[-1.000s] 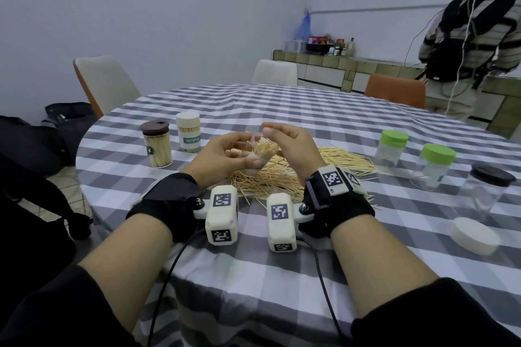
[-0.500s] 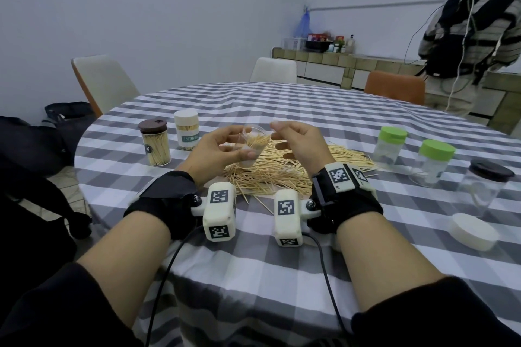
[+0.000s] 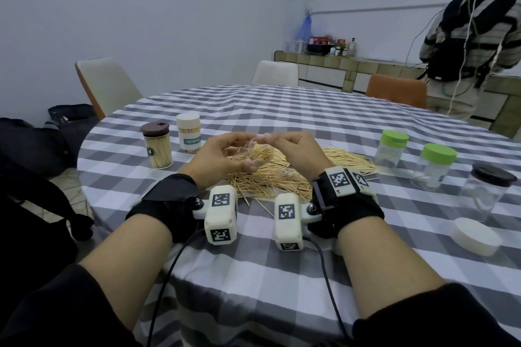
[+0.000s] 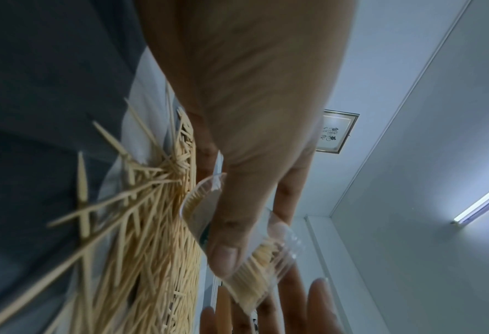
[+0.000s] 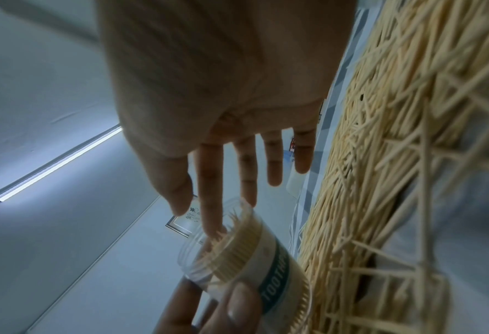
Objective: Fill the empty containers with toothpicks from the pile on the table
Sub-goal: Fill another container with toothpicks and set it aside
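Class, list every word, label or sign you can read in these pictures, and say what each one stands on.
"TOOTHPICK": teal band on the white-lidded toothpick jar standing on the table.
"TOOTH", rest hidden: teal band on the clear plastic jar gripped by the left hand.
"R1": right wrist mount.
Framed wall calligraphy: unreadable.
Square black-and-white wristband markers: no words.

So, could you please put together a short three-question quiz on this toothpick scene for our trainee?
1. True or false: the left hand grips a clear container that already has toothpicks in it.
2. How many green-lidded jars stand on the table? A) one B) two C) three
3. Fill in: the loose white lid lies near the jar with the ____ lid.

Key: 1 true; 2 B; 3 black.
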